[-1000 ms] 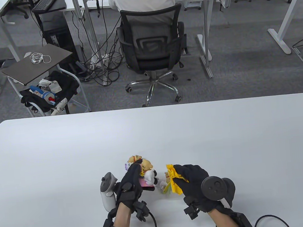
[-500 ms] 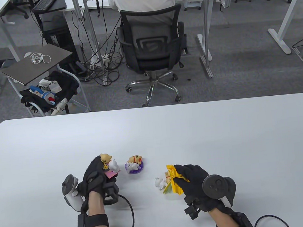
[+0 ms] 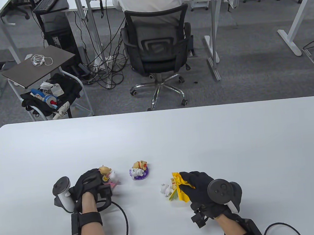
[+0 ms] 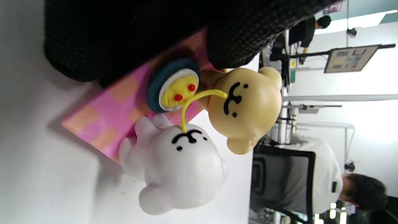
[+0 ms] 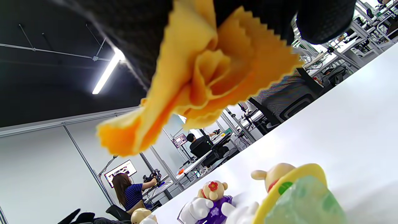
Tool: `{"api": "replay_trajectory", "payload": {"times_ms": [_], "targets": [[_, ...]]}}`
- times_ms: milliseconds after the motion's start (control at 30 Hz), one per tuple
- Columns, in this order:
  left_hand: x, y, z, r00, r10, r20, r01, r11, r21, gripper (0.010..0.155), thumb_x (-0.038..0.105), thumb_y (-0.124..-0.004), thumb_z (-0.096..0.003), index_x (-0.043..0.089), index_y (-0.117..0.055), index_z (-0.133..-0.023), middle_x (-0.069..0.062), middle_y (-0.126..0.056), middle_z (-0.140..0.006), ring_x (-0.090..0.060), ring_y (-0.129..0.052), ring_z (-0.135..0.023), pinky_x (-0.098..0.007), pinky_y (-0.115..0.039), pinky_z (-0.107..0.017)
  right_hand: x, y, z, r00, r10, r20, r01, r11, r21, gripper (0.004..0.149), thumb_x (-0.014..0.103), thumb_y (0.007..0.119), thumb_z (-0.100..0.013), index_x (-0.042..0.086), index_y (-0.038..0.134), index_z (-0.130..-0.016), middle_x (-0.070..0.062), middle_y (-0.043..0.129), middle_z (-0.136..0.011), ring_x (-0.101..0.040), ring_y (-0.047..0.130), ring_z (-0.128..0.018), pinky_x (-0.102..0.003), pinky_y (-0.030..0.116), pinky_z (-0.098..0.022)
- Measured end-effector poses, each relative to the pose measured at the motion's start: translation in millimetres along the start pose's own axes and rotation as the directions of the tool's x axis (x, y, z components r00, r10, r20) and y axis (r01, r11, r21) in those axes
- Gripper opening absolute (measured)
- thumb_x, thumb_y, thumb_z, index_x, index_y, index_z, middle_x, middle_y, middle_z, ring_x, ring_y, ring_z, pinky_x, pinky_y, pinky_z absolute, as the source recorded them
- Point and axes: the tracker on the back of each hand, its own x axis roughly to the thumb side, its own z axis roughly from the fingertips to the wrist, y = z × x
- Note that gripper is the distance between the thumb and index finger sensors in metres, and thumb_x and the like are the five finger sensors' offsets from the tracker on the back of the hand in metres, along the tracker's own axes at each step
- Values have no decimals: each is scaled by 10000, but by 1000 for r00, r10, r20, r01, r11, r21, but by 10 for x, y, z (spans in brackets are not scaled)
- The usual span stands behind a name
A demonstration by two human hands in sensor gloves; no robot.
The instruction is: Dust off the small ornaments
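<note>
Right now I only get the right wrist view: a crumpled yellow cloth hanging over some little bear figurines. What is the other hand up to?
Observer: The left hand grips a tan-and-white bear ornament on a pink checked base.
Visitor: Is there anything between those two bears?
Observer: Yes, a dark bowl of yellow noodles; one strand runs to both mouths.
Visitor: And where is my own hand?
Observer: From above, the right hand, pinching the yellow cloth, sits right beside the white-and-yellow bear ornament. The purple-based bear ornament stands apart, between the two hands.
</note>
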Motion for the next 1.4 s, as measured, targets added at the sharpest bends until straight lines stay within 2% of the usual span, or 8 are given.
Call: {"api": "replay_trajectory", "payload": {"times_ms": [133, 200, 300, 400, 733, 1133, 1267, 1400], "targets": [[43, -20, -6, 997, -70, 15, 70, 997, 26, 430, 337, -865, -521, 173, -827, -917, -139, -997, -783, -351, -1016, -537, -405, -886, -321, -9, 7, -4, 1000, 3, -3, -3, 1000, 5, 460, 348, 932, -438, 213, 870, -873, -84, 901, -742, -321, 908, -646, -593, 708, -595], [80, -25, 12, 989, -146, 22, 144, 987, 72, 432, 333, -861, -522, 175, -825, -923, -138, -995, -770, -330, -1004, -473, -390, -869, -295, -9, 9, -6, 1000, 3, -3, -3, 1000, 8, 462, 348, 933, -437, 210, 870, -874, -84, 902, -741, -321, 910, -644, -592, 709, -594], [147, -24, 37, 947, -316, 61, 303, 939, 161, 435, 335, -862, -512, 180, -834, -918, -133, -999, -727, -260, -1012, -364, -368, -876, -236, -13, 6, -8, 1000, -5, -6, 5, 1000, 10, 461, 355, 924, -442, 206, 870, -876, -87, 905, -736, -311, 927, -607, -576, 733, -572], [174, -15, 54, 917, -392, 71, 373, 908, 188, 438, 332, -860, -515, 183, -827, -925, -132, -988, -740, -204, -1015, -297, -345, -880, -192, -16, -2, -11, 1000, -6, -7, 6, 1000, 6, 462, 353, 922, -444, 204, 869, -877, -89, 904, -737, -307, 932, -594, -572, 739, -566], [156, 32, 89, 925, -370, 81, 346, 912, 220, 464, 290, -852, -511, 161, -783, -951, -167, -926, -821, -271, -1016, -364, -380, -883, -239, 0, -2, -4, 1000, -4, -2, 4, 1000, 7, 462, 352, 924, -442, 203, 870, -876, -89, 906, -735, -306, 934, -592, -573, 740, -566], [76, 121, 131, 955, -288, 71, 268, 940, 210, 458, 323, -825, -514, 161, -792, -941, -183, -929, -825, -329, -1015, -456, -423, -879, -313, 11, -19, 0, 1000, -6, -1, 6, 1000, 5, 460, 354, 922, -443, 206, 871, -876, -88, 906, -736, -305, 935, -594, -573, 741, -566], [136, 151, 234, 968, -226, 105, 200, 956, 213, 488, 367, -812, -516, 173, -757, -961, -164, -900, -848, -274, -1007, -431, -399, -872, -295, 8, -36, -1, 1000, -14, -5, 14, 1000, 1, 461, 355, 922, -443, 206, 870, -876, -88, 906, -737, -306, 935, -596, -574, 741, -566], [385, 95, 497, 962, -163, 220, 133, 981, 143, 494, 385, -802, -524, 177, -744, -968, -154, -887, -853, -258, -1000, -416, -394, -865, -279, 2, -49, -5, 1000, -23, -12, 23, 1000, 0, 461, 355, 922, -443, 205, 870, -877, -88, 906, -737, -307, 936, -596, -574, 740, -566]]}}
